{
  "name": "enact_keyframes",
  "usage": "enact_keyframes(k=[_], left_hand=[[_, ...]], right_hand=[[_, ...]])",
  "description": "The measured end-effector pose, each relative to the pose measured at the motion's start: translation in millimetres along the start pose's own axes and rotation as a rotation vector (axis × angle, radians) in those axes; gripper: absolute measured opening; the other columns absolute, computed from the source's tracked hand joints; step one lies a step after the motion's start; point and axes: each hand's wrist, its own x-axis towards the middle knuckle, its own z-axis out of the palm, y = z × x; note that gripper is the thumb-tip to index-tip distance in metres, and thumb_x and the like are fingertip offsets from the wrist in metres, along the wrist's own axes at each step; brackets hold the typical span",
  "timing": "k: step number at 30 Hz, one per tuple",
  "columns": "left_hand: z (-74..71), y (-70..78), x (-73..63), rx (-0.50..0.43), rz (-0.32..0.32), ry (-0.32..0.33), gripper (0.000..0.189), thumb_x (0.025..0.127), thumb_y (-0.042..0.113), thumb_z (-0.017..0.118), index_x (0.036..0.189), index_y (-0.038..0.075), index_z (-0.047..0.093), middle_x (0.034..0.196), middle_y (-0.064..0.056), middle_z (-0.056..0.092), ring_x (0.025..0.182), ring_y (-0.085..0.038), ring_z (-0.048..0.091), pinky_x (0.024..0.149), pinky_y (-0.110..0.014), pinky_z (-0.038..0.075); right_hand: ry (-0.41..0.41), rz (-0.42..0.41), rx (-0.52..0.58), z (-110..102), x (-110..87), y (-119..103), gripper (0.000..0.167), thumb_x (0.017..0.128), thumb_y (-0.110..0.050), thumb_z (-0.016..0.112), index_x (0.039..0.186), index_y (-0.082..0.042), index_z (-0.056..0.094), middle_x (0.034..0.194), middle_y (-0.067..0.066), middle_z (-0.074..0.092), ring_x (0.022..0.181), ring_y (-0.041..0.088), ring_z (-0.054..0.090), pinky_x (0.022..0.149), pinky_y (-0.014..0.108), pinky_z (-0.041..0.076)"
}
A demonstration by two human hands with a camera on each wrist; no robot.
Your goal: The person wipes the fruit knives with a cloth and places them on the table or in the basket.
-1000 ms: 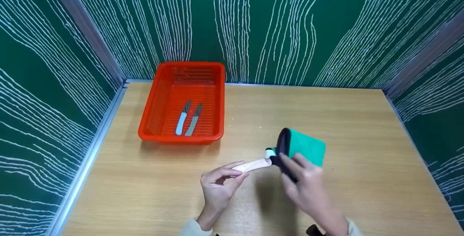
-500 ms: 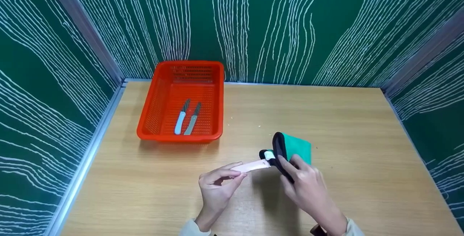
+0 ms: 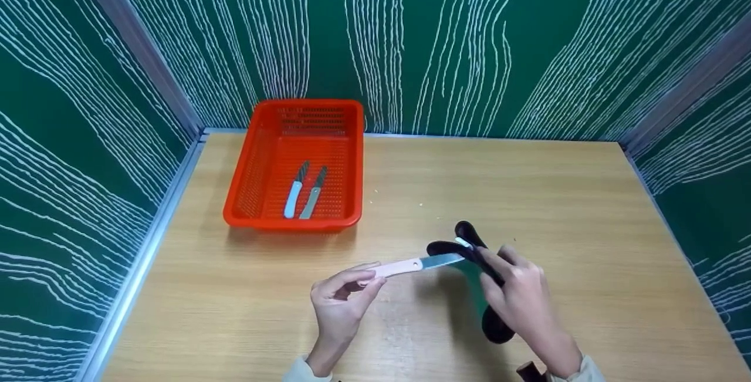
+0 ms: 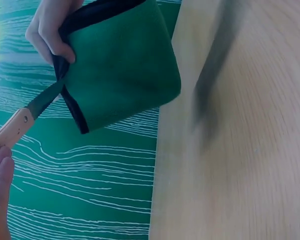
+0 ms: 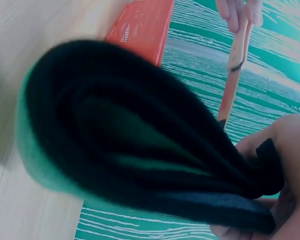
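Note:
My left hand (image 3: 340,306) pinches the pale pink handle (image 3: 396,267) of a small knife between thumb and fingers. Its blade (image 3: 439,260) points right, and its tip is hidden in a green cloth (image 4: 125,70) with black edging. The right hand (image 3: 522,300) grips that folded cloth, pressing it around the blade's end. In the right wrist view the black edging (image 5: 110,55) loops in layers, and the knife (image 5: 235,60) runs down toward the fingers. A small white tag (image 3: 463,242) shows on the cloth. Both hands are raised above the table.
An orange-red plastic basket (image 3: 234,217) stands at the back left of the wooden table (image 3: 557,194). Inside lie two knives, one with a light blue handle (image 3: 293,200) and one greyish-green (image 3: 311,203). Green walls with white lines (image 3: 328,36) enclose the table.
The cloth has slid right along the knife, from beside the handle to the blade's end, so the blade now shows. The cloth has also turned, with its green side downward. The left hand shifted slightly left.

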Motion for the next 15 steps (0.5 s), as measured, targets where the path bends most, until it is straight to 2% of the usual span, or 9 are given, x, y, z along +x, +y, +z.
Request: enact_keyframes(k=[6,8,11,13,15], left_hand=[[-0.1,-4.0,0.1,0.058,0.005,0.044,0.026,0.066,-0.022,0.073,0.087,-0.008,0.070,0.081,-0.018,0.071,0.068,-0.015,0.069,0.053,-0.022,0.056],[1.1,-3.7,0.4,0.023,-0.005,0.039,0.022,0.069,-0.021,0.071,0.089,-0.011,0.068,0.080,-0.019,0.070,0.065,-0.018,0.069,0.053,-0.026,0.058],[3.0,-3.9,-0.3,-0.086,-0.036,0.027,0.016,0.075,-0.022,0.064,0.090,-0.017,0.063,0.078,-0.024,0.068,0.061,-0.028,0.069,0.050,-0.038,0.058],[4.1,-4.0,-1.4,-0.152,-0.076,0.023,0.012,0.079,-0.022,0.059,0.091,-0.019,0.061,0.078,-0.028,0.067,0.060,-0.034,0.068,0.051,-0.045,0.057],[4.8,-3.6,-2.8,-0.158,-0.134,0.038,0.011,0.082,-0.019,0.059,0.092,-0.017,0.062,0.078,-0.027,0.067,0.058,-0.034,0.067,0.050,-0.045,0.056]], right_hand=[[0.019,0.059,-0.016,-7,-1.1,3,0.031,0.066,0.008,0.067,0.095,0.001,0.074,0.070,-0.001,0.048,0.050,0.004,0.034,0.039,0.017,0.029],[0.033,0.076,-0.006,-10,-1.2,3,0.031,0.066,0.008,0.066,0.095,0.000,0.074,0.069,-0.003,0.049,0.049,0.002,0.034,0.038,0.016,0.028],[0.054,0.098,0.012,-13,-0.8,2,0.030,0.066,0.008,0.065,0.094,-0.001,0.075,0.069,-0.004,0.050,0.048,0.001,0.033,0.036,0.014,0.027],[0.064,0.115,0.025,-15,-0.1,1,0.031,0.066,0.008,0.064,0.093,-0.002,0.075,0.069,-0.005,0.051,0.048,0.001,0.034,0.036,0.013,0.027],[0.074,0.128,0.032,-16,0.6,1,0.031,0.066,0.009,0.064,0.093,-0.002,0.075,0.068,-0.005,0.051,0.049,0.002,0.034,0.036,0.013,0.027]])
